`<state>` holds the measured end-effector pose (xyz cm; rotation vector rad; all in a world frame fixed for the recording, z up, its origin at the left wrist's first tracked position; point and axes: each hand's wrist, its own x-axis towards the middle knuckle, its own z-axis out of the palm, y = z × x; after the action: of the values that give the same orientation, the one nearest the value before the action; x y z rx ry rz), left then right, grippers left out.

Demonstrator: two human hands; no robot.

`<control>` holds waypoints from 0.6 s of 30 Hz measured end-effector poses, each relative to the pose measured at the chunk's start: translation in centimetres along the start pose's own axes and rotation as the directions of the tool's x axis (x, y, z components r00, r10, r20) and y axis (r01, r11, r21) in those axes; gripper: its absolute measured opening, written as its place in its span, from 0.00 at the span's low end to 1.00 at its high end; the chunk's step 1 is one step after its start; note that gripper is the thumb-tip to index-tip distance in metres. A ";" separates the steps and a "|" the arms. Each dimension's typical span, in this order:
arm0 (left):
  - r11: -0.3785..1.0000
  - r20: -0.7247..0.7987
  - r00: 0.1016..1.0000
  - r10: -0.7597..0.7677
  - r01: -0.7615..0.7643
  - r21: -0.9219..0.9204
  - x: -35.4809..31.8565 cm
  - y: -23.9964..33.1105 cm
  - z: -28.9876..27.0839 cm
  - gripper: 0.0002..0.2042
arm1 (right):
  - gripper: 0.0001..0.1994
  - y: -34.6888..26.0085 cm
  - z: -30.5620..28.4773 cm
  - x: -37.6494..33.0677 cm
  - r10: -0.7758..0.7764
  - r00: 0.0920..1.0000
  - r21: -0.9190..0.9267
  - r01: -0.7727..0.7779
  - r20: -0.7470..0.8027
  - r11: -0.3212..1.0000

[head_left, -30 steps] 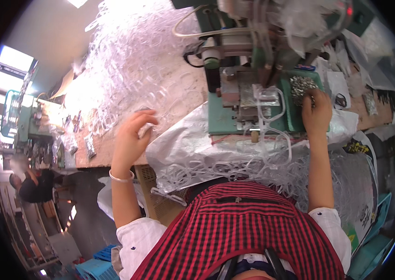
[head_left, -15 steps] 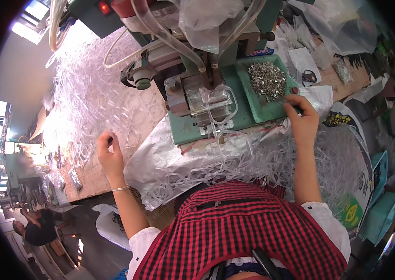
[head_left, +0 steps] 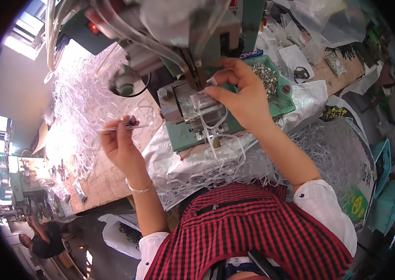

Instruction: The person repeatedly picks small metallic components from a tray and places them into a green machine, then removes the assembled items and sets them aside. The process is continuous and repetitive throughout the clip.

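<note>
Left hand pinches a clear strap; right hand is at the press, its grip unclear. The strap looks light, bendy, slippery: best pinched near an end.

- A clear, narrow plastic strip sits pinched between the thumb and fingers of the left hand, raised above the surface, lying nearly level, one end poking out to the right.
- A clear, pliant strap has its upper end on the metal block, right at the fingertips of the right hand; I can't tell whether they grip it. The rest droops over the front edge in loose, glossy loops.
</note>
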<state>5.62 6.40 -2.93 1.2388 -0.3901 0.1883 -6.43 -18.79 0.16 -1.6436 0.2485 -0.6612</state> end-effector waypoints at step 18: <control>0.378 0.793 0.273 0.545 -0.924 0.058 -2.7 4.1 9.0 0.10 | 0.23 6.4 -8.4 -0.5 -0.084 0.925 -0.243 -0.010 -0.371 0.970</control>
<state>0.05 -0.57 2.02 1.5337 -1.7600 0.7782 -10.10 -26.76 -5.72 -1.7436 0.5994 -1.0116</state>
